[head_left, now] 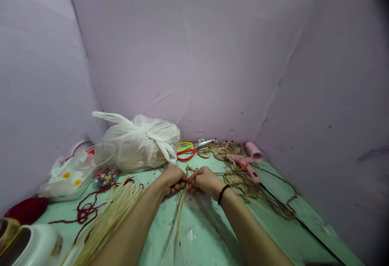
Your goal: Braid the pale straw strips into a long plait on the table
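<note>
My left hand [174, 180] and my right hand [202, 180] meet over the middle of the green table, fingertips nearly touching. Both are closed in a pinch on pale straw-like strands [178, 221]. The loose ends of these strands hang down toward the table's near edge, and a short braided-looking piece [188, 170] shows just beyond my fingers. My fingers hide the exact point of grip. Around my right wrist is a black band [223, 194]. Beside my left forearm lies a bundle of pale straw strips [117, 205].
Behind my hands are a tied white plastic bag [142, 142] and scissors [194, 149] with red and yellow handles. At right are a pink glue gun [244, 164], brown braided cord [243, 183] and a pink spool [253, 151]. Red yarn [86, 211] and a white jar [42, 243] stand left.
</note>
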`<state>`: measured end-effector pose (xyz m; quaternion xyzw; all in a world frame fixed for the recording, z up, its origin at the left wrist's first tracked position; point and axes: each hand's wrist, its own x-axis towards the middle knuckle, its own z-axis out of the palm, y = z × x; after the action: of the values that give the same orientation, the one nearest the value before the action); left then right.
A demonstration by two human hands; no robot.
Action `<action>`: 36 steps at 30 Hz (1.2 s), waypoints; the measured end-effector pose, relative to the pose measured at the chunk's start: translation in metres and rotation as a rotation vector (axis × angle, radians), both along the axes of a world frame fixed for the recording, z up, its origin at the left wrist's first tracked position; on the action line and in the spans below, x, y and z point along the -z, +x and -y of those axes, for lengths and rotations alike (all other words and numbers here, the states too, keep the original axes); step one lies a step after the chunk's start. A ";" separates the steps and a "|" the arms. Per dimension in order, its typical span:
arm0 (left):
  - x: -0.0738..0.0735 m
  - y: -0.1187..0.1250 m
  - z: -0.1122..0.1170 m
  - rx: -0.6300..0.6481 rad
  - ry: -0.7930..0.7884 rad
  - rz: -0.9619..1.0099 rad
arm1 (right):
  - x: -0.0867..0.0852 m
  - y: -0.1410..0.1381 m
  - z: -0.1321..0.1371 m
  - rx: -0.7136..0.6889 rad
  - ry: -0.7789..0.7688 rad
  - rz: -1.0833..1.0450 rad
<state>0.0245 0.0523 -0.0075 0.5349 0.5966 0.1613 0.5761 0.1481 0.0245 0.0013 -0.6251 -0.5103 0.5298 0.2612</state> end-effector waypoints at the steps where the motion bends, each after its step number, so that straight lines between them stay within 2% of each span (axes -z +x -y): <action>1: 0.000 -0.001 0.000 0.016 0.008 0.007 | -0.003 0.002 0.001 0.005 -0.043 -0.052; 7: 0.000 -0.006 -0.001 0.087 0.013 0.020 | -0.017 0.010 0.006 -0.018 -0.143 -0.157; 13: 0.000 -0.003 0.000 -0.006 0.056 -0.006 | -0.015 0.014 0.004 -0.098 -0.154 -0.219; 20: 0.000 -0.002 -0.002 -0.009 0.041 0.051 | -0.019 0.011 0.003 0.063 -0.046 -0.111; 23: 0.000 -0.003 -0.002 -0.001 0.033 0.105 | -0.018 0.004 0.004 0.106 -0.128 -0.271; 25: -0.001 -0.003 -0.002 -0.003 0.026 0.133 | -0.017 -0.001 0.005 0.092 -0.188 -0.372; 28: 0.000 -0.004 -0.002 -0.001 0.031 0.146 | -0.013 -0.005 0.005 0.045 -0.239 -0.417; 30: 0.001 -0.004 -0.002 0.017 0.045 0.139 | -0.009 -0.006 0.004 0.033 -0.227 -0.386; 36: -0.003 -0.004 0.000 0.113 0.118 0.040 | 0.005 0.000 -0.003 0.088 -0.047 -0.109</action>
<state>0.0206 0.0526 -0.0049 0.5974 0.5432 0.1743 0.5636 0.1481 0.0279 -0.0040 -0.6230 -0.4548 0.5630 0.2968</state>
